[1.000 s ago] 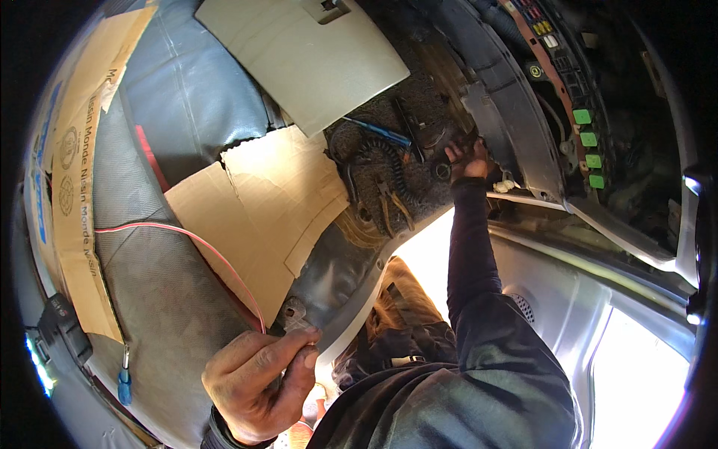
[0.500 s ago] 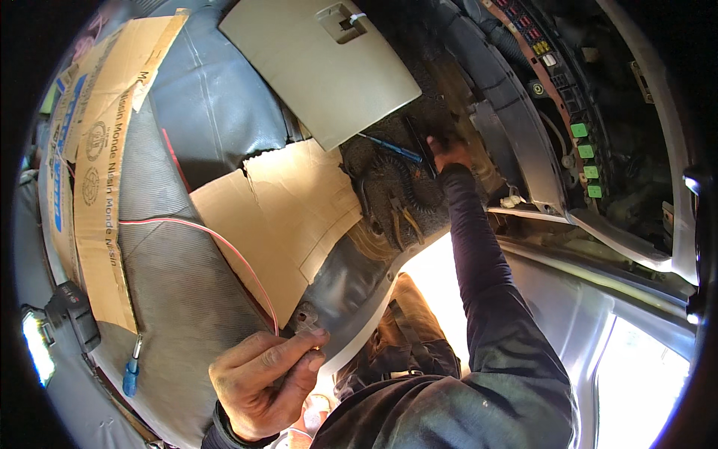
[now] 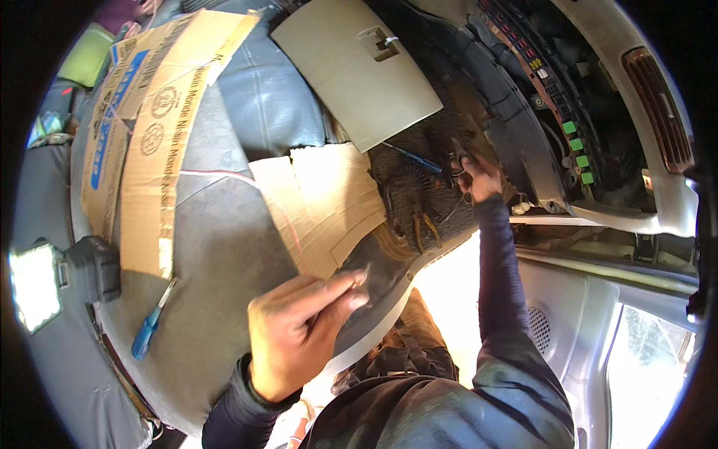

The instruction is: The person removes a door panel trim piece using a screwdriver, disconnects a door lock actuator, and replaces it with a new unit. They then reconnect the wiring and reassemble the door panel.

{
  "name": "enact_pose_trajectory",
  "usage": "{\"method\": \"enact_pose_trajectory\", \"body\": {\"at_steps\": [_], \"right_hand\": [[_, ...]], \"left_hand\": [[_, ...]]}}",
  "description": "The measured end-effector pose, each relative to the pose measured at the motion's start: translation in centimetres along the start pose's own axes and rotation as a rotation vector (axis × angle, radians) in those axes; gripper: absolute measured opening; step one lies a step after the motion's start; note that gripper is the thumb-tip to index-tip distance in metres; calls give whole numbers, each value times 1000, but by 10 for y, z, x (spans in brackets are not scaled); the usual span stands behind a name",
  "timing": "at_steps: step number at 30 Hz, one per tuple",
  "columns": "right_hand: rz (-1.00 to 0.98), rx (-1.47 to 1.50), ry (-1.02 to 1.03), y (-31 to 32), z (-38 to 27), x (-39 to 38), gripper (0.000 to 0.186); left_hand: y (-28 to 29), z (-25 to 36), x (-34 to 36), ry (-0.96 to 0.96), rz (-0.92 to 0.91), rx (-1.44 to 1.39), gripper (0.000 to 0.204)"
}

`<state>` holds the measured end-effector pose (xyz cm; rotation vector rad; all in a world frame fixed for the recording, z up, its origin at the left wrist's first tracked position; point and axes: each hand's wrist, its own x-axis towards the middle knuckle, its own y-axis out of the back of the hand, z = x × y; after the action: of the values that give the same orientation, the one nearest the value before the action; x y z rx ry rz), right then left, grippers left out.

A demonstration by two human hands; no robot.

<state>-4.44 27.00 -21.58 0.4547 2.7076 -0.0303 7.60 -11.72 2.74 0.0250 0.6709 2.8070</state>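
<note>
My left hand (image 3: 303, 333) is raised over the seat edge, thumb and forefinger pinched together. What sits in the pinch is too blurred to name; a thin red-and-white wire (image 3: 217, 174) runs over the seat and cardboard toward this hand. My right arm stretches to the dark footwell floor, where my right hand (image 3: 482, 179) has its fingers curled round a small dark object I cannot make out. Just left of it, a blue-handled screwdriver (image 3: 420, 159) lies on the floor mat.
Torn cardboard (image 3: 329, 198) covers the seat's front; a printed cardboard piece (image 3: 153, 150) lies farther left. A second blue screwdriver (image 3: 147, 329) and a lit work lamp (image 3: 37, 288) rest at left. A beige panel (image 3: 359, 71) overhangs the footwell. An exposed fuse box (image 3: 572, 142) is at right.
The view has shifted, so the seat and cardboard appear farther right. My right hand's fingers have curled round something dark. The clear plastic piece at my left fingertips no longer shows distinctly.
</note>
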Motion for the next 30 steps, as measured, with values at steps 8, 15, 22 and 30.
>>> {"method": "enact_pose_trajectory", "body": {"at_steps": [8,15,22,30], "right_hand": [[-449,-351,170,-73,-71,-167,40],[-171,-767,879,-97,-93,-240,29],[-119,-1072,688,-115,-101,-258,28],[-140,-1149,724,-117,-100,-254,26]], "left_hand": [[-11,-14,-1,-179,82,58,16],[-14,-16,-3,-181,56,57,16],[-15,-13,-6,-257,13,85,16],[-18,-12,-5,-325,-9,207,16]]}}
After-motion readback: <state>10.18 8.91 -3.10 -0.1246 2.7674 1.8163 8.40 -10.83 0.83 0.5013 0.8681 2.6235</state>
